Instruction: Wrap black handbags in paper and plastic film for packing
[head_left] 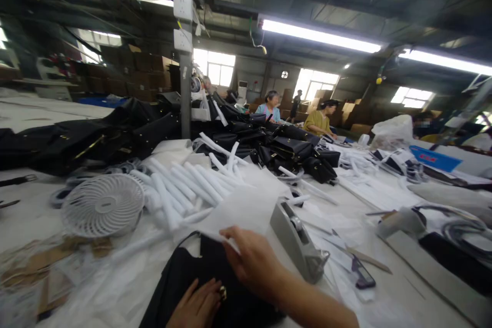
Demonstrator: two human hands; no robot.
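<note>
A black handbag (226, 271) with a gold clasp (223, 293) lies on the table right in front of me. My left hand (198, 302) rests flat on the bag beside the clasp, fingers stretched out. Above the bag's upper part, my right hand (251, 261) pinches the near edge of a white paper sheet (242, 210) between thumb and fingers. A thin black handle (188, 238) shows at the bag's top left. Just right of my right hand stands a grey tape dispenser (295, 241).
White paper rolls (180, 189) lie behind the bag, a white fan (103, 205) at left. Black bags (284, 146) are heaped behind, around a metal post (186, 82). A purple-handled cutter (363, 272) lies right. Co-workers (319, 120) sit across the table.
</note>
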